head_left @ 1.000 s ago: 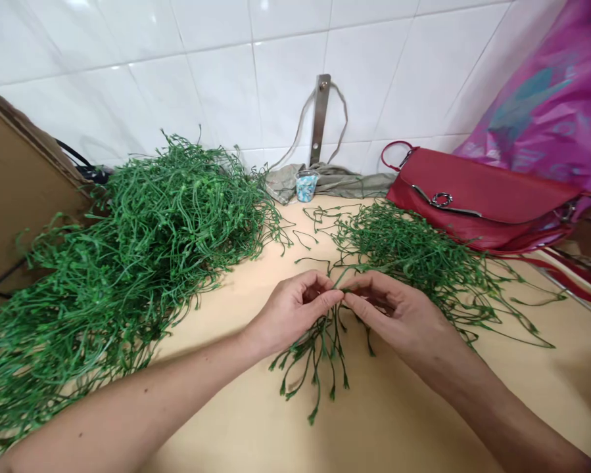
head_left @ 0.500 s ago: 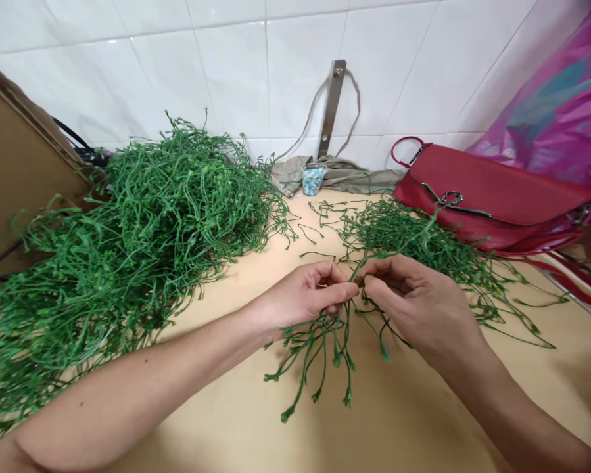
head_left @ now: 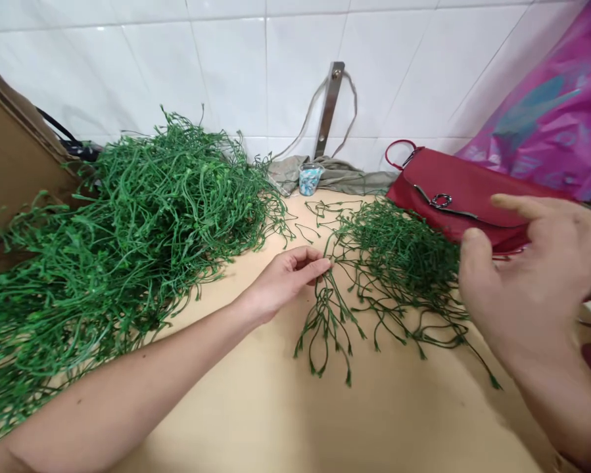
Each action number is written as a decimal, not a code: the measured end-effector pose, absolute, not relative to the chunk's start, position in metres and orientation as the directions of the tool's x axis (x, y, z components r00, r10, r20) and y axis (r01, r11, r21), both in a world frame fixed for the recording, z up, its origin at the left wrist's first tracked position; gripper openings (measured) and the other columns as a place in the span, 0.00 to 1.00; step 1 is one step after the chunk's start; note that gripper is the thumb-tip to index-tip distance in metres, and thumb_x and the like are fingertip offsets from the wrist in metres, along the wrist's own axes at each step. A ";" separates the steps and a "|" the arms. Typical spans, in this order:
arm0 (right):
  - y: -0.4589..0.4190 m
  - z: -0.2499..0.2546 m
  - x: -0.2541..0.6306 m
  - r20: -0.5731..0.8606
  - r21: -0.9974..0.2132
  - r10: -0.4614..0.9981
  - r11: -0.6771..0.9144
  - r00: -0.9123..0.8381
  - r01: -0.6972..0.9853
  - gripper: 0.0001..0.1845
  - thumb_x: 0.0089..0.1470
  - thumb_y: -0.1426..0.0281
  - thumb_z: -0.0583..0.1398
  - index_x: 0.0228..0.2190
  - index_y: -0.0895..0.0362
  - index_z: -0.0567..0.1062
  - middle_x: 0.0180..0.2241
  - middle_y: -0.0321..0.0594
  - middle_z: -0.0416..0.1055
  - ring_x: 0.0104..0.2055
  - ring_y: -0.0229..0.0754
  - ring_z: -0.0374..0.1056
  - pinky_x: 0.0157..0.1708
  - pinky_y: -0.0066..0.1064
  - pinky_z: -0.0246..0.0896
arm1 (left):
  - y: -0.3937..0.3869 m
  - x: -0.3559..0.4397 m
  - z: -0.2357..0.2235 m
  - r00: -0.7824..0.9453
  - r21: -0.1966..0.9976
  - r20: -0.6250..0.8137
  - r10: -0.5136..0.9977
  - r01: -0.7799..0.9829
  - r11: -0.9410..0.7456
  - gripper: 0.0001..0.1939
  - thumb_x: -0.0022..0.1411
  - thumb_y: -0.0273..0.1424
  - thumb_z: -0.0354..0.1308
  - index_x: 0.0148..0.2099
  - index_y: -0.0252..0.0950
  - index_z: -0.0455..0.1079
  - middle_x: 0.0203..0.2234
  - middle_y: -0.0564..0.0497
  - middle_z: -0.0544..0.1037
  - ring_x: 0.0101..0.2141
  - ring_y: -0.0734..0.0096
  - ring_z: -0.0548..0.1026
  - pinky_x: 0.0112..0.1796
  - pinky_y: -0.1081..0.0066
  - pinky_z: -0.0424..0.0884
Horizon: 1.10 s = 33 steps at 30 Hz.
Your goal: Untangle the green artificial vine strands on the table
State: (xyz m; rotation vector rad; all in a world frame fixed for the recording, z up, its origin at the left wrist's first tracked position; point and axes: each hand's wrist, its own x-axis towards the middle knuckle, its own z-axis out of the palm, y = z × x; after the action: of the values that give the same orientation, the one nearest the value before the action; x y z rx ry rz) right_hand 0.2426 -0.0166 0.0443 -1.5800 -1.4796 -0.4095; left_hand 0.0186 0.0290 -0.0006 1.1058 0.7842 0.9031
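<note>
Green artificial stems (head_left: pixel 142 217) lay heaped at far left, while the left hand (head_left: pixel 288 279) curled at the top of a loose sprig (head_left: pixel 327 322) on the pale tabletop (head_left: pixel 256 401), whether gripping it unclear; a smaller tangle (head_left: pixel 398 256) lay spread beyond, and the open right hand (head_left: pixel 532 276), holding nothing, hung before a red handbag (head_left: pixel 453 190).

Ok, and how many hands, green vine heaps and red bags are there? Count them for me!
Hands: 2 (left hand, right hand)
Green vine heaps: 2 (large heap, small heap)
Red bags: 1 (red handbag)
Total: 5
</note>
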 end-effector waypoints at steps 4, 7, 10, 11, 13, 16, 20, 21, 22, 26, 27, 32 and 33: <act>-0.032 0.038 0.211 0.567 -0.456 0.824 0.325 -0.011 0.828 0.08 0.62 0.64 0.58 0.38 0.50 0.76 0.38 0.44 0.79 0.44 0.53 0.74 0.48 0.48 0.69 | 0.023 0.019 0.000 0.490 0.956 -0.113 0.865 -0.184 0.229 0.15 0.57 0.40 0.68 0.33 0.34 0.71 0.27 0.55 0.69 0.30 0.77 0.64 0.35 0.71 0.59; -0.026 0.029 0.192 0.333 -0.667 0.942 0.268 -0.045 0.695 0.12 0.59 0.59 0.59 0.38 0.52 0.78 0.39 0.44 0.80 0.44 0.51 0.75 0.41 0.42 0.69 | 0.020 0.020 0.001 0.512 0.968 -0.076 0.856 -0.169 0.187 0.15 0.59 0.41 0.67 0.34 0.34 0.70 0.28 0.55 0.68 0.30 0.76 0.64 0.36 0.71 0.59; -0.014 0.020 0.188 0.131 -0.822 0.987 0.158 -0.089 0.547 0.14 0.60 0.59 0.56 0.35 0.54 0.76 0.33 0.41 0.78 0.35 0.44 0.73 0.33 0.35 0.66 | 0.019 0.019 0.002 0.532 0.985 -0.044 0.846 -0.119 0.126 0.17 0.61 0.43 0.65 0.33 0.35 0.68 0.28 0.55 0.67 0.31 0.75 0.64 0.36 0.71 0.59; -0.012 0.017 0.190 0.094 -0.848 0.990 0.137 -0.110 0.512 0.14 0.60 0.59 0.55 0.33 0.54 0.75 0.30 0.39 0.76 0.32 0.42 0.71 0.32 0.34 0.65 | 0.019 0.018 0.002 0.545 0.989 -0.046 0.837 -0.091 0.114 0.18 0.61 0.44 0.64 0.32 0.35 0.68 0.27 0.55 0.67 0.30 0.75 0.63 0.35 0.71 0.59; -0.011 0.014 0.193 0.071 -0.868 0.991 0.118 -0.115 0.483 0.12 0.60 0.61 0.55 0.32 0.54 0.73 0.27 0.37 0.72 0.29 0.40 0.68 0.29 0.32 0.64 | 0.020 0.017 0.003 0.576 0.995 -0.055 0.815 -0.032 0.090 0.20 0.62 0.47 0.62 0.31 0.36 0.66 0.26 0.55 0.66 0.29 0.74 0.62 0.33 0.70 0.58; -0.014 0.011 0.198 0.072 -0.865 0.992 0.116 -0.108 0.488 0.09 0.59 0.63 0.55 0.34 0.55 0.73 0.26 0.36 0.72 0.29 0.40 0.68 0.30 0.32 0.66 | 0.022 0.015 0.006 0.630 0.996 -0.084 0.772 0.067 0.054 0.21 0.64 0.49 0.59 0.31 0.36 0.64 0.24 0.57 0.63 0.27 0.75 0.59 0.30 0.71 0.55; -0.014 0.006 0.204 0.172 -0.808 0.975 0.221 -0.140 0.546 0.07 0.60 0.68 0.56 0.36 0.55 0.74 0.28 0.38 0.75 0.30 0.40 0.72 0.32 0.32 0.67 | 0.023 0.013 0.009 0.662 0.993 -0.102 0.743 0.106 0.041 0.21 0.65 0.49 0.57 0.32 0.36 0.63 0.24 0.58 0.61 0.27 0.76 0.56 0.30 0.71 0.54; -0.014 0.005 0.205 0.243 -0.763 0.959 0.281 -0.144 0.582 0.07 0.61 0.70 0.55 0.36 0.55 0.74 0.29 0.38 0.75 0.31 0.40 0.72 0.32 0.31 0.66 | 0.023 0.013 0.009 0.659 0.994 -0.101 0.746 0.104 0.043 0.21 0.66 0.48 0.57 0.31 0.36 0.63 0.24 0.58 0.61 0.27 0.76 0.57 0.30 0.71 0.54; -0.012 0.004 0.206 0.320 -0.706 0.935 0.344 -0.154 0.619 0.08 0.61 0.72 0.55 0.35 0.54 0.74 0.30 0.38 0.75 0.31 0.39 0.72 0.33 0.31 0.66 | 0.023 0.014 0.010 0.653 0.993 -0.104 0.750 0.105 0.046 0.21 0.66 0.48 0.56 0.31 0.36 0.62 0.24 0.57 0.61 0.27 0.76 0.58 0.31 0.71 0.55; -0.008 0.003 0.208 0.523 -0.498 0.824 0.502 -0.218 0.707 0.10 0.64 0.75 0.54 0.32 0.54 0.72 0.30 0.37 0.71 0.31 0.38 0.69 0.31 0.29 0.63 | 0.020 0.018 0.011 0.611 0.993 -0.117 0.783 0.073 0.092 0.19 0.65 0.45 0.58 0.30 0.36 0.62 0.24 0.57 0.61 0.26 0.77 0.58 0.30 0.71 0.54; -0.007 0.004 0.208 0.549 -0.467 0.806 0.516 -0.222 0.718 0.10 0.64 0.76 0.54 0.31 0.54 0.71 0.29 0.37 0.70 0.30 0.38 0.68 0.31 0.29 0.63 | 0.020 0.019 0.011 0.597 0.993 -0.112 0.794 0.044 0.107 0.19 0.64 0.45 0.59 0.30 0.36 0.62 0.24 0.57 0.62 0.26 0.77 0.58 0.30 0.71 0.54; -0.004 0.012 0.208 0.579 -0.381 0.781 0.515 -0.236 0.768 0.11 0.64 0.78 0.54 0.30 0.54 0.67 0.29 0.36 0.67 0.29 0.38 0.66 0.30 0.29 0.60 | 0.018 0.025 0.012 0.552 0.979 -0.126 0.824 -0.066 0.194 0.19 0.62 0.45 0.62 0.30 0.36 0.63 0.23 0.57 0.63 0.24 0.79 0.57 0.26 0.72 0.52; -0.004 0.013 0.207 0.576 -0.371 0.782 0.510 -0.238 0.776 0.11 0.64 0.78 0.54 0.31 0.54 0.67 0.29 0.37 0.67 0.29 0.38 0.65 0.30 0.29 0.60 | 0.018 0.025 0.012 0.546 0.974 -0.140 0.826 -0.075 0.215 0.19 0.61 0.45 0.63 0.31 0.36 0.63 0.23 0.57 0.64 0.23 0.79 0.56 0.26 0.72 0.51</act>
State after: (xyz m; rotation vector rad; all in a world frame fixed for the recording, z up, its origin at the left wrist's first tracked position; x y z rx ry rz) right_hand 0.2072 -0.0041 0.0130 -1.2708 -2.0200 0.0104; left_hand 0.0254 0.0180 0.0124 1.1968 0.7801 0.7213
